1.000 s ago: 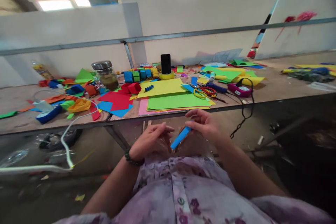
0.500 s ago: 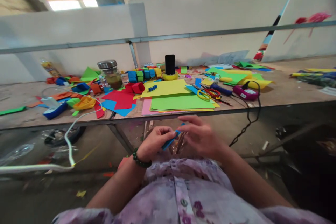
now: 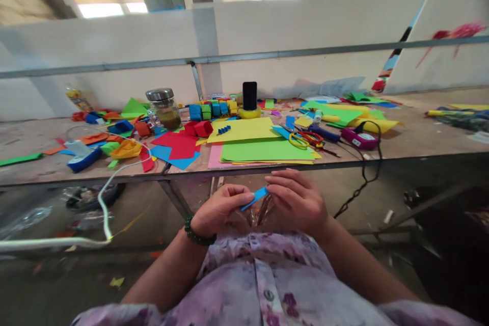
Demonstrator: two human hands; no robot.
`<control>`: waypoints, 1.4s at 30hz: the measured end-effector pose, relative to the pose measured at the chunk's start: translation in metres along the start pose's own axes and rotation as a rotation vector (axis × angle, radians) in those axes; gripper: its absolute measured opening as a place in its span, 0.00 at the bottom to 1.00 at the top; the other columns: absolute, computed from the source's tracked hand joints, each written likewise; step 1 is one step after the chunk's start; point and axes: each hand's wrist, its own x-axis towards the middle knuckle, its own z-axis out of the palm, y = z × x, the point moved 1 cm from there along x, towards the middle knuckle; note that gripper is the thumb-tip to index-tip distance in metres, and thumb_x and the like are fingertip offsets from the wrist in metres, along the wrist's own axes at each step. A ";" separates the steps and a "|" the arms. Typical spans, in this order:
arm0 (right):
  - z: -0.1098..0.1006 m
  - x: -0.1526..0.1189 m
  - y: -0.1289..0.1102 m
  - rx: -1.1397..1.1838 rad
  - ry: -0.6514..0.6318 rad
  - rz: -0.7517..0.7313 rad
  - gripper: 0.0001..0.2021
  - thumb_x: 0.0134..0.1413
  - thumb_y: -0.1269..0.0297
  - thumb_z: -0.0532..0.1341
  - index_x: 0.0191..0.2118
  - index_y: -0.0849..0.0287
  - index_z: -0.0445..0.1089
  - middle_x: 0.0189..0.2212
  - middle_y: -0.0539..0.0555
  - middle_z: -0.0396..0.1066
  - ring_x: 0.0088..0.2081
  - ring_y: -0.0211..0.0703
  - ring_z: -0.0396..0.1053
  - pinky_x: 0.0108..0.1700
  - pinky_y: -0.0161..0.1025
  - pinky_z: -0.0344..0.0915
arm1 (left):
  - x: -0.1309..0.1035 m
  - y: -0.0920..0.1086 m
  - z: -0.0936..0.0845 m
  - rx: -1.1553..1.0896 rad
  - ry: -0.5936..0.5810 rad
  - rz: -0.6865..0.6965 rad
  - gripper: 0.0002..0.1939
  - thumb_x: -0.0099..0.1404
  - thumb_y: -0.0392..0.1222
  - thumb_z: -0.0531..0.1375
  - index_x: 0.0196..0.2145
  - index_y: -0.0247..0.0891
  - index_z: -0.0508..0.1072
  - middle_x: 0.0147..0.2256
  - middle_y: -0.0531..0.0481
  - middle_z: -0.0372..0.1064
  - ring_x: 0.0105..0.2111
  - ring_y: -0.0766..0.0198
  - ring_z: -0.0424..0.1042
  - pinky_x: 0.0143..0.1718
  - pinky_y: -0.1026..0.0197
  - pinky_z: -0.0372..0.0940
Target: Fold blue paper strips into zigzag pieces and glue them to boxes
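A narrow strip of blue paper (image 3: 254, 198), which looks folded, is held in front of my body, just below the table's front edge. My left hand (image 3: 221, 206) pinches its left end between thumb and fingers. At the other end, the fingertips of my right hand (image 3: 298, 201) close on the strip, with the thumb hidden behind the fingers. Beyond my hands, green sheets (image 3: 263, 151) and a yellow sheet (image 3: 248, 130) lie stacked on the table. Small blue folded pieces (image 3: 224, 130) rest on the yellow sheet.
Yellow-handled scissors (image 3: 300, 140) and red-handled scissors (image 3: 313, 137) lie right of the stack, near a purple device (image 3: 359, 138) with a dangling black cord. A lidded glass jar (image 3: 164, 109), red paper (image 3: 178, 145) and a blue glue gun (image 3: 84, 158) are on the left. A phone (image 3: 249, 96) stands behind.
My right hand has come back to the blue strip and its fingers now meet the right end. The strip has turned flatter, showing its broad face. My left hand keeps its hold.
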 end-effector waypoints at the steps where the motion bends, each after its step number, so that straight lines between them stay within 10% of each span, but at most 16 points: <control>1: 0.000 0.000 0.000 0.002 -0.005 0.001 0.12 0.50 0.76 0.62 0.41 0.56 0.71 0.41 0.55 0.76 0.46 0.46 0.71 0.48 0.47 0.69 | 0.000 0.001 0.000 0.019 -0.002 0.014 0.16 0.55 0.48 0.65 0.21 0.32 0.69 0.21 0.55 0.61 0.22 0.73 0.57 0.25 0.68 0.51; 9: -0.002 0.003 0.001 0.034 0.047 0.056 0.18 0.51 0.77 0.60 0.47 0.54 0.69 0.46 0.56 0.74 0.49 0.48 0.69 0.49 0.48 0.68 | 0.000 0.009 0.002 0.101 -0.029 0.093 0.14 0.56 0.47 0.64 0.24 0.32 0.69 0.22 0.54 0.62 0.24 0.72 0.58 0.28 0.68 0.53; 14: -0.008 0.004 -0.007 0.114 0.220 0.314 0.17 0.50 0.75 0.62 0.46 0.54 0.68 0.39 0.55 0.73 0.42 0.46 0.70 0.44 0.46 0.69 | 0.003 0.009 0.010 0.118 0.085 0.171 0.13 0.60 0.47 0.61 0.28 0.34 0.66 0.23 0.54 0.65 0.24 0.72 0.62 0.30 0.69 0.56; 23: 0.006 0.012 -0.010 0.852 0.114 1.019 0.27 0.48 0.60 0.66 0.53 0.57 0.60 0.25 0.47 0.70 0.28 0.37 0.69 0.30 0.34 0.66 | 0.004 0.000 0.017 0.278 -0.020 0.166 0.17 0.62 0.50 0.58 0.30 0.30 0.73 0.27 0.44 0.74 0.27 0.64 0.70 0.31 0.64 0.62; 34: 0.008 0.007 -0.004 0.885 -0.031 1.161 0.16 0.42 0.55 0.68 0.34 0.60 0.68 0.21 0.48 0.71 0.22 0.36 0.70 0.26 0.33 0.68 | 0.008 -0.002 0.009 0.400 -0.028 0.168 0.17 0.63 0.50 0.57 0.26 0.32 0.71 0.24 0.49 0.71 0.25 0.67 0.67 0.29 0.66 0.60; 42: -0.002 0.004 0.010 0.864 0.092 1.166 0.13 0.40 0.59 0.70 0.28 0.60 0.68 0.21 0.47 0.69 0.22 0.33 0.68 0.25 0.30 0.67 | 0.005 0.014 -0.012 0.279 0.310 0.305 0.16 0.62 0.50 0.59 0.28 0.34 0.73 0.21 0.53 0.69 0.24 0.70 0.65 0.30 0.67 0.58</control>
